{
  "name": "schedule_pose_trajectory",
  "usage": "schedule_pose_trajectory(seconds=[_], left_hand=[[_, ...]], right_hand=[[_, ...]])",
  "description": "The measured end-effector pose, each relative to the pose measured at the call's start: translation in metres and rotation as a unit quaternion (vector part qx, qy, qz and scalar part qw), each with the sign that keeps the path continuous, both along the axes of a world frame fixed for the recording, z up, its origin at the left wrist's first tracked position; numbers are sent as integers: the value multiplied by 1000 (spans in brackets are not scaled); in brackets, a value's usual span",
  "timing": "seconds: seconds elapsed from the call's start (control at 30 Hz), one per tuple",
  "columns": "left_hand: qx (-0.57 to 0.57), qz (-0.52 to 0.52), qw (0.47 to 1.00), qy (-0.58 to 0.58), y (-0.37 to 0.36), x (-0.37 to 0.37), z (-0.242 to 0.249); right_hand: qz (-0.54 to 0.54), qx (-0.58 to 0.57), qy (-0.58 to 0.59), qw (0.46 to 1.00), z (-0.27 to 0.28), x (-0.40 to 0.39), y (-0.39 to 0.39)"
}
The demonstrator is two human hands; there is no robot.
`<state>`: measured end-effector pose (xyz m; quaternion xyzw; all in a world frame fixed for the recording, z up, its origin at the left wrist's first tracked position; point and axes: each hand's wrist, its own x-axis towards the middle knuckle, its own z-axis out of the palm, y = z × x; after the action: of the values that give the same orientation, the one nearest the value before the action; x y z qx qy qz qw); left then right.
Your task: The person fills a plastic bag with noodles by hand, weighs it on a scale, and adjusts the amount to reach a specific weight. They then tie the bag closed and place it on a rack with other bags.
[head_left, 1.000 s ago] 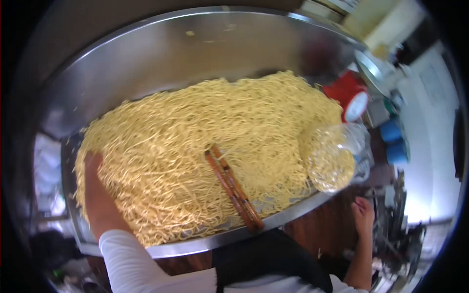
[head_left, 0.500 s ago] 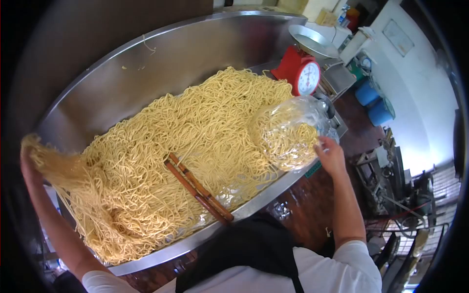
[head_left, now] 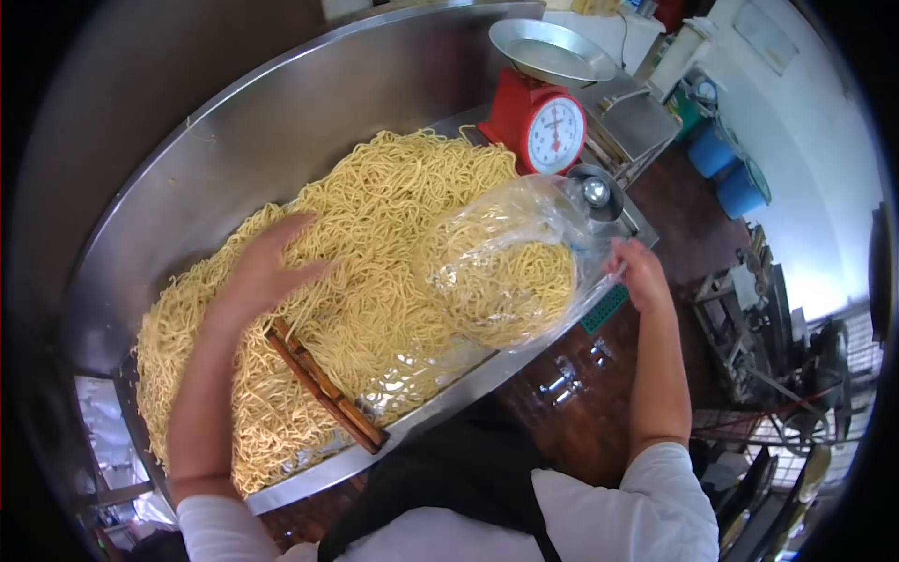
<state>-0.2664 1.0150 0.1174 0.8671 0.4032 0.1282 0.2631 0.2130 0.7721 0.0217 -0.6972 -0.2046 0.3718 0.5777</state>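
Note:
A large heap of yellow noodles (head_left: 393,187) fills the metal trough. Above its middle, my left hand (head_left: 267,267) is slightly blurred, fingers apart, with nothing in it. A clear plastic bag (head_left: 534,211) with noodles inside lies on the right end of the heap. My right hand (head_left: 639,272) pinches the bag's mouth edge at the right. Two brown wooden sticks (head_left: 328,389) lie side by side over the noodles and the trough's near rim, below my left hand.
The metal trough (head_left: 253,89) has a high curved back wall. At its right end stands a red dial scale (head_left: 510,108) with a metal pan (head_left: 552,51). A metal bowl (head_left: 609,183) sits beside it. Blue bins (head_left: 744,187) and machinery (head_left: 749,309) stand farther right.
My left hand has let go of a bunch of noodles at the far left and moved right over the heap. My right hand still grips the bag, which now looks more stretched out.

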Motion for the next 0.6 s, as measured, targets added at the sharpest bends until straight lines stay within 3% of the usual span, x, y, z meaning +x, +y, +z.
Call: schedule_pose_trajectory(seconds=[0.03, 0.1, 0.13, 0.2, 0.23, 0.3, 0.37, 0.5, 0.6], left_hand=[[76, -105, 991, -29, -26, 62, -1], [172, -247, 943, -143, -45, 170, -23], [223, -235, 936, -141, -53, 210, -25], [342, -131, 924, -109, -47, 271, -69], [347, -121, 924, -110, -38, 274, -67], [43, -103, 992, -66, -24, 277, -67], [8, 62, 932, -356, -6, 278, -93], [-199, 207, 838, -465, 10, 229, -37], [-222, 258, 782, -522, -13, 170, 18]], right_hand=[[3, 1, -2, 1000, 27, -10, 12], [40, 166, 80, 982, 80, -32, 32], [46, 168, 77, 982, 91, -38, 37], [158, 157, 137, 965, 107, -48, 45], [137, 144, 159, 967, 112, -62, 48], [146, 165, 222, 950, 112, -53, 44], [132, 192, 300, 925, 116, -49, 42], [238, 237, 237, 912, 163, -84, 49], [289, 288, 173, 897, 218, -128, 47]])
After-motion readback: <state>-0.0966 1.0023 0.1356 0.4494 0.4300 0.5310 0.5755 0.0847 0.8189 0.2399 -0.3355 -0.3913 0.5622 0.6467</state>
